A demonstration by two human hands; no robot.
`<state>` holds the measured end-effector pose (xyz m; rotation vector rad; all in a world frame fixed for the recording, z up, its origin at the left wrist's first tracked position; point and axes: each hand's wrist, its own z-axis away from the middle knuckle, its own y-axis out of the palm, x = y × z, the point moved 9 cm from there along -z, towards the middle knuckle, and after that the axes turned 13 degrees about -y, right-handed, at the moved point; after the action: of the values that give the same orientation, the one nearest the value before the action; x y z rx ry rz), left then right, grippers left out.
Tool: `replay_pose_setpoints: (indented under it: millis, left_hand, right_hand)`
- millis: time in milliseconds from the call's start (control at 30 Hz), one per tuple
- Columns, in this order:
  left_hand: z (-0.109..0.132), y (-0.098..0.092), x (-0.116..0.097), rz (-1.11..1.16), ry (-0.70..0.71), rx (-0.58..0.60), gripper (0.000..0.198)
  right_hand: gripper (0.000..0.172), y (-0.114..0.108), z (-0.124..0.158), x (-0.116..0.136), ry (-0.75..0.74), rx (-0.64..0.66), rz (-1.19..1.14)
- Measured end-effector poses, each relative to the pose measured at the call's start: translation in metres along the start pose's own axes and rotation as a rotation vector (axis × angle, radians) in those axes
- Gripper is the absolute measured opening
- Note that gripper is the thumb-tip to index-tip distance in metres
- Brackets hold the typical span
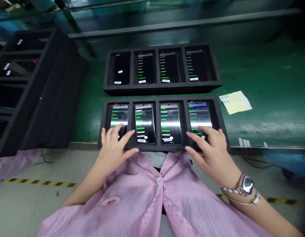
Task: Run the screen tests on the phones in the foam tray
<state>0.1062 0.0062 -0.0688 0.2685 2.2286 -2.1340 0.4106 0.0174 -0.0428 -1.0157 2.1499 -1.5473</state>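
Observation:
Right in front of me is a black foam tray [157, 148] with several phones in separate slots, their lit screens showing lists of green and white lines. My left hand [114, 141] lies over the leftmost phone [120, 113], fingers spread, covering its lower part. Over the rightmost phone [199, 115] is my right hand [210, 146], also with fingers apart, fingertips at the screen's lower part. Between the hands, the two middle phones, a left one [145, 123] and a right one [170, 123], lie uncovered. Neither hand grasps anything.
Behind stands a second black foam tray [162, 89] holding several phones; its leftmost phone [121, 67] has a dark screen. A tall stack of foam trays [51, 92] rises at left. On the green table [273, 121] lies a yellow paper note [236, 102].

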Motion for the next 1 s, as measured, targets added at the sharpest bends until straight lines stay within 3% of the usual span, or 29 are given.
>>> replay_pose_setpoints:
  millis: [167,300,400,500,667,800,900,1000]
  left_hand:
    - [-0.021,0.014,-0.012,-0.05,-0.06,0.115,0.068]
    - [-0.048,0.013,-0.007,-0.034,-0.169,0.154,0.064]
    - [-0.052,0.012,-0.006,-0.03,-0.175,0.162,0.063]
    - [-0.046,0.014,-0.007,-0.005,-0.15,0.116,0.067]
    - [-0.037,0.01,-0.004,0.11,-0.153,-0.082,0.078]
    - [-0.039,0.014,-0.006,0.139,-0.145,-0.097,0.073]
    - [-0.04,0.015,-0.007,0.142,-0.131,-0.079,0.067]
    - [-0.039,0.015,-0.008,0.135,-0.117,-0.072,0.063]
  right_hand:
    - [0.052,0.035,-0.015,-0.002,0.054,0.187,0.119]
    - [0.049,0.045,-0.035,-0.023,0.128,0.208,0.17]
    - [0.05,0.047,-0.043,-0.027,0.151,0.199,0.175]
    - [0.056,0.046,-0.043,-0.019,0.136,0.155,0.158]
    - [0.065,0.052,-0.04,0.001,0.075,0.078,0.079]
    - [0.063,0.064,-0.04,0.002,0.072,0.092,0.049]
    - [0.061,0.058,-0.039,0.0,0.065,0.066,0.014]
    - [0.064,0.033,-0.029,-0.009,0.092,-0.024,0.013]
